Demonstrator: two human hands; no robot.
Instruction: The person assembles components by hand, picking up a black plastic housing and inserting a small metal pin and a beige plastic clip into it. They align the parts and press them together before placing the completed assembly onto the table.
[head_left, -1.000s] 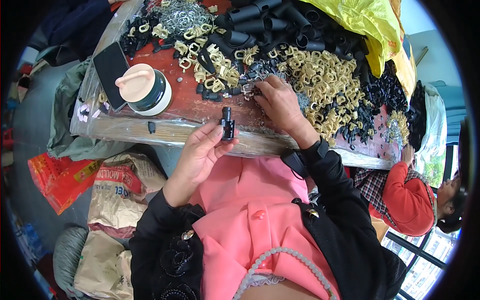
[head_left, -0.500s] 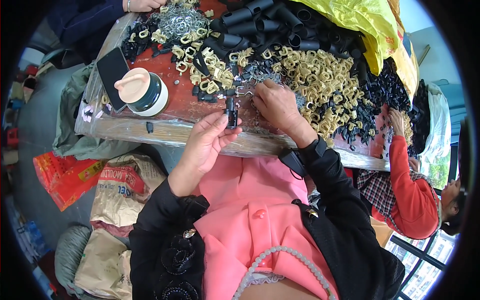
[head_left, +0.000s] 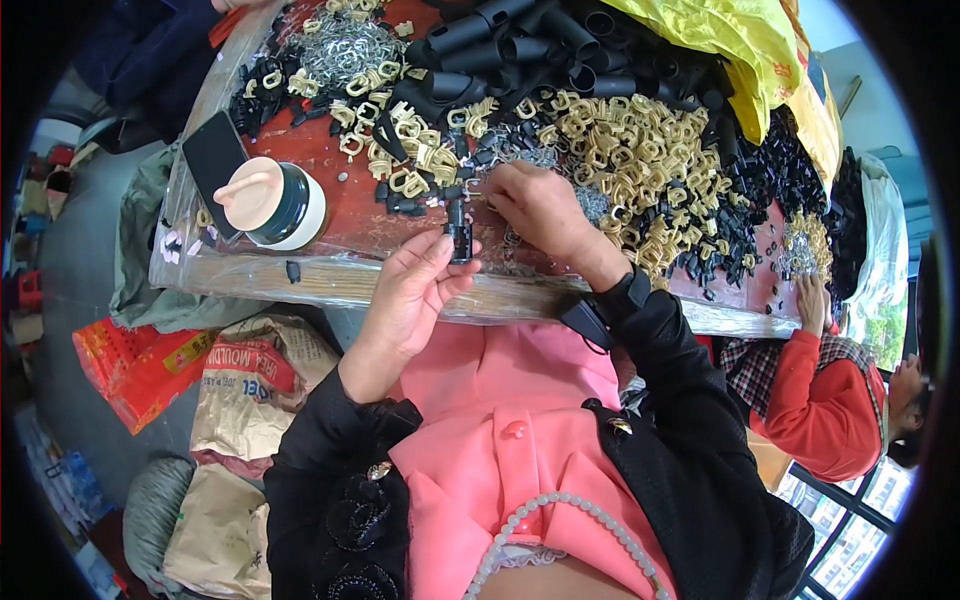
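Upright in my left hand is a small black plastic fitting, pinched between thumb and fingers above the table's near edge. My right hand is closed just to the right of it, thumb and forefinger pressed together. A small bent metal hook shows at those fingertips, close to the fitting's top; its far end is hard to make out. Beyond my right hand lies a heap of beige plastic loops. More loops and small black pieces are scattered in front of my left hand.
A lidded jar and a black phone stand at the table's left. Metal hooks, black tubes and a yellow bag lie at the back. At right, a person in a red sleeve reaches onto the table.
My right hand has moved slightly left, nearer the black fitting, with the hook. At right, the other person's hand has shifted toward the table's near edge; the hand at the upper left has drawn back.
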